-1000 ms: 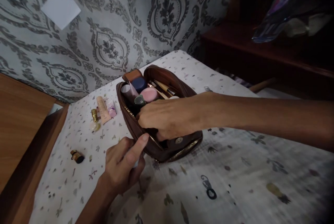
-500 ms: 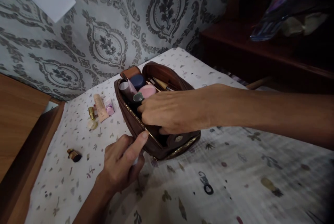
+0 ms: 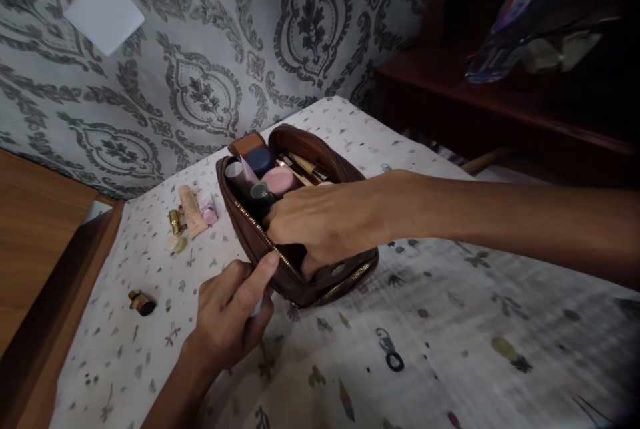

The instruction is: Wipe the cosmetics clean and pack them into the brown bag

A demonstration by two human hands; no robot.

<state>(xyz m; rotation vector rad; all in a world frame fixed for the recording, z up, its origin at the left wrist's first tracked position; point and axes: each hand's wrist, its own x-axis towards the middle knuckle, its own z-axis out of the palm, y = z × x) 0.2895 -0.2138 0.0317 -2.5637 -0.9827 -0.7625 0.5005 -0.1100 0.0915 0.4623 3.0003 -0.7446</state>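
On the patterned sheet (image 3: 450,362), a brown bag (image 3: 247,236) gapes around a right hand (image 3: 320,219)

Brace the seven o'clock edge (image 3: 289,265) lightly with the left hand (image 3: 230,312) and feel inside slowly, so nothing topples. Reaching in from three o'clock, the right hand is curled, fingertips hidden; I cannot tell whether it grips anything. The left is half curled, one digit against the edge; something pale (image 3: 259,307) beneath may be held, too covered to tell. Mid-view, the bag looks soft and leathery. Near its eleven o'clock sit a blue case (image 3: 260,160) and a pink case (image 3: 279,180); at twelve, slim brushes (image 3: 305,164); along the edges, gold zip teeth (image 3: 345,284).
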